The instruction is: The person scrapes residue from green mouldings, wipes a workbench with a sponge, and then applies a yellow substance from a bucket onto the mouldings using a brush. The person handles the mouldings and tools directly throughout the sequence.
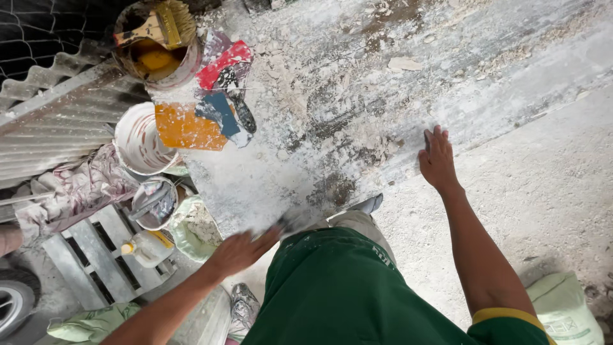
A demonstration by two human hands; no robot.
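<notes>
Dusty concrete floor, corrugated metal sheets (57,121) at far left, a grey pallet (96,252) below them with a small plastic bottle (148,248) on it. Paint-stained buckets stand in a row: a top bucket (156,48) with a brush (156,27) laid across it, a white bucket (140,139), a smaller one (153,204). Beside them lies a white, plaster-crusted board (306,128), an orange trowel (185,128) and a scraper (239,108) on its left part. Left hand (239,250) is blurred at the board's near edge; grip cannot be told. Right hand (437,160) rests flat, fingers spread, on the board's right edge, holding nothing. Green sack (562,306) at far right.
</notes>
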